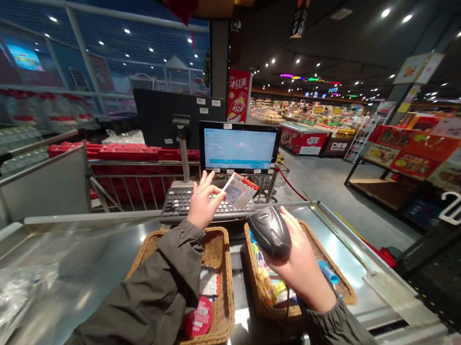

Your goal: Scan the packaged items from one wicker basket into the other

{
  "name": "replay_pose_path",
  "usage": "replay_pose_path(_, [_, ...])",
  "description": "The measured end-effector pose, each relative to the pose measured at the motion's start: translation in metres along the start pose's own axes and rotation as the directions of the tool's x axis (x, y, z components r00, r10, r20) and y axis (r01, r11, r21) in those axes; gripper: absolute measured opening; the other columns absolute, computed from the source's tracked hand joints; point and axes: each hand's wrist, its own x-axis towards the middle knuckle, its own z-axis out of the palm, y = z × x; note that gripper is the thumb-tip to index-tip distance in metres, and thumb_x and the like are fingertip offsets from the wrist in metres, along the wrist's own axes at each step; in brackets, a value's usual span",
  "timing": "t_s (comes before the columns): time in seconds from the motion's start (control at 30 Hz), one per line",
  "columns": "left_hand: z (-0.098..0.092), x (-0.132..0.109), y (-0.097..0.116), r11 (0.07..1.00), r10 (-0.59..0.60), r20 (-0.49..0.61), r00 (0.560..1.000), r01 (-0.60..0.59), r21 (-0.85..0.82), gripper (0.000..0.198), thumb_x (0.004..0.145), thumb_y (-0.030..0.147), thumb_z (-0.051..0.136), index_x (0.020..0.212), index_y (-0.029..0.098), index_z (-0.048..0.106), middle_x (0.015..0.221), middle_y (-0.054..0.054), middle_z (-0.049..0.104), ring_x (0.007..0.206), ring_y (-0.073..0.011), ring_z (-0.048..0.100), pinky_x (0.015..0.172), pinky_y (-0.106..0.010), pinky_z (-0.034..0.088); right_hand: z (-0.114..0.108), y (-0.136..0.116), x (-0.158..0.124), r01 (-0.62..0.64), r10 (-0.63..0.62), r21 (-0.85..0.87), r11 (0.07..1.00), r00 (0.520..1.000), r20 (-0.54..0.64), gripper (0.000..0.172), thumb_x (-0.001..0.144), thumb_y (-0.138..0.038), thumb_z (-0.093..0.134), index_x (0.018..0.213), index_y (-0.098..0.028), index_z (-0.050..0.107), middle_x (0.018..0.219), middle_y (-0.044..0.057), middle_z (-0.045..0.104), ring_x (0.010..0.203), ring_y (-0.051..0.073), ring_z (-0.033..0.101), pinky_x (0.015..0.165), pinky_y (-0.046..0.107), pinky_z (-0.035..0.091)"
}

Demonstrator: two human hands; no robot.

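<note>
The left hand (pixel 204 202) pinches the left edge of a small printed packet (pixel 240 191) between thumb and forefinger, its other fingers raised and loosely spread. The right hand (pixel 296 255) is curled around a scanner (pixel 270 232), its fingers mostly hidden behind the body. The scanner is smooth, dark plastic, rounded and glossy where light catches its top; the packet is flat and roughly rectangular, red along its upper right, with a pale panel and small print. Its printed face is turned toward the wearer, and its long axis runs left to right, dipping slightly at the right end. It is held up in front of the lower edge of the lit monitor (pixel 238 146), above the black keyboard (pixel 176 204). The scanner's long axis slants up to the left, its far end pointing toward the packet, near it but apart. Below, two woven, rectangular baskets stand on the shiny metal worktop (pixel 92 256): the left basket (pixel 230 308) holds a round red item (pixel 200 318) and a white-and-red packet (pixel 209 283), the right basket (pixel 349 295) brightly coloured packages (pixel 269 282) and a blue cylinder (pixel 328 271).
</note>
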Motion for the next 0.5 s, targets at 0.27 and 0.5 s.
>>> replay_pose_path(0.27, [-0.01,-0.012,-0.009,0.998,-0.018,0.023,1.0,0.017,0.053,0.02,0.088,0.031,0.056,0.073,0.02,0.061,0.15,-0.01,0.043,0.146,-0.0293,0.026,0.115,-0.066,0.014,0.014,-0.009,0.003,0.003,-0.004,0.027,1.0,0.999,0.034,0.051,0.071,-0.023,0.065,0.122,-0.02,0.059,0.129,0.013,0.059,0.137,0.038,0.04,0.11,0.058,0.038])
replay_pose_path(0.5, [-0.015,-0.014,-0.014,0.998,-0.03,0.02,0.999,0.029,0.048,0.018,0.088,0.03,0.057,0.073,0.02,0.06,0.15,-0.01,0.044,0.146,-0.0288,0.026,0.116,-0.065,0.016,0.017,-0.013,0.004,-0.015,0.014,0.044,0.999,0.999,0.041,0.053,0.071,-0.023,0.065,0.123,-0.019,0.057,0.13,0.014,0.059,0.136,0.038,0.041,0.111,0.058,0.037])
